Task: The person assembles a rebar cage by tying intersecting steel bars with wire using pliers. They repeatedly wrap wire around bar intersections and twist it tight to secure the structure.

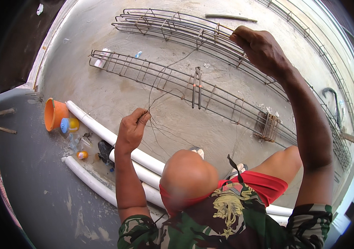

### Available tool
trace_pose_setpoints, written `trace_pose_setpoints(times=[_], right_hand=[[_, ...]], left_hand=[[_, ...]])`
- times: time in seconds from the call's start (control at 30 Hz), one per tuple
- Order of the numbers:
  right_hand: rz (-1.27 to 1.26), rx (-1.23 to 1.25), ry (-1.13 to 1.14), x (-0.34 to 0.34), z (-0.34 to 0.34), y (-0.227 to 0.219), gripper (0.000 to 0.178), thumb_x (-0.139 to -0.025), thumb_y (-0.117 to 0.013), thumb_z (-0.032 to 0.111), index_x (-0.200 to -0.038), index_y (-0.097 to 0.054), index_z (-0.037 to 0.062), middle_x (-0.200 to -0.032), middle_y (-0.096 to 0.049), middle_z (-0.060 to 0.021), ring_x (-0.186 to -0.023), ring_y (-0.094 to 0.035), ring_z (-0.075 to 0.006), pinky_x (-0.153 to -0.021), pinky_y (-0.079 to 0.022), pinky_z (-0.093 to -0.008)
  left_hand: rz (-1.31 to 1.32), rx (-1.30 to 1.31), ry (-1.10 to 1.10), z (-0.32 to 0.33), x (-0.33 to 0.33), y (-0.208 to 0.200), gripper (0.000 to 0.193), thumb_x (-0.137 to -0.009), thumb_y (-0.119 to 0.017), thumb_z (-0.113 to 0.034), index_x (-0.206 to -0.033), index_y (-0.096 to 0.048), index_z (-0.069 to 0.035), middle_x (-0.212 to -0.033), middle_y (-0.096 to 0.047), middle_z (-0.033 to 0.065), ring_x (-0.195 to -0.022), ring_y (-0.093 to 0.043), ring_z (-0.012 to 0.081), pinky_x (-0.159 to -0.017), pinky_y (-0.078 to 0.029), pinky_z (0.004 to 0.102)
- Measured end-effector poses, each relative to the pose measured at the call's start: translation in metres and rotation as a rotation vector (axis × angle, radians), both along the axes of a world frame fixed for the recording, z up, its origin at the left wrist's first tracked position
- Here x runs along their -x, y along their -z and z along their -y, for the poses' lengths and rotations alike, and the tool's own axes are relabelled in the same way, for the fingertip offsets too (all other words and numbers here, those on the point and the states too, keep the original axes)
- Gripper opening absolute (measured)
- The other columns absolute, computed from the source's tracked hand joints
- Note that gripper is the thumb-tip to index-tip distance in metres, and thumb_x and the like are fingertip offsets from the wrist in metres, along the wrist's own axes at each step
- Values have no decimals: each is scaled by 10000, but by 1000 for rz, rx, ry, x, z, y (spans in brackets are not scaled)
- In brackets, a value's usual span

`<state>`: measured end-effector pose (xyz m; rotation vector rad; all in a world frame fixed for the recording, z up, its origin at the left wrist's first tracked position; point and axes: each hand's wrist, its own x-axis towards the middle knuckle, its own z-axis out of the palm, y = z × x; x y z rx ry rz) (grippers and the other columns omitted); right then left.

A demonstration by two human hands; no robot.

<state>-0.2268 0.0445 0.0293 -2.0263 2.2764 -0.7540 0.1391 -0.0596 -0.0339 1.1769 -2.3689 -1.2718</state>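
Note:
My left hand (132, 126) pinches a bundle of thin dark tie wire (152, 97), with loose strands fanning out below the fingers. One strand curves up across the near rebar cage (143, 68) towards my raised right hand (253, 45). That hand is closed in a pinch near the far rebar cage (164, 25) and seems to grip the strand's other end, though the wire is hard to follow there. Pincers (197, 89) with orange bands on their handles lie across the near cage. Several square stirrups (267, 126) are bunched at that cage's right part.
White pipes (98, 124) lie on the left, beside an orange bucket (55, 114), a blue-lidded container (69, 125) and a small orange-yellow bottle (82, 155). A short bar (231, 18) rests behind the far cage. More rebar cages (322, 52) run along the right.

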Motion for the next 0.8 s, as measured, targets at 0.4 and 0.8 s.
trace_pose_setpoints(times=[0.4,0.8], right_hand=[[909,145,990,153,-189,58,358,-962,-504,312,-1036,-605,-23,-606,-397,33,-426,-315,-57,-387,-281,-243],[1409,465,1452,40,-497,211,247,-985,-502,299,-972,-558,59,-640,-462,9,-528,-454,-107,-495,-421,-277]], left_hand=[[-257,-21,-206,25,-21,-1,167,-988,-505,-169,-871,-543,-56,-708,-398,-64,-618,-295,36,-535,-254,198],[-445,208,-544,65,-5,-32,248,-994,-488,-272,-804,-496,-113,-651,-377,-60,-556,-305,22,-473,-227,185]])
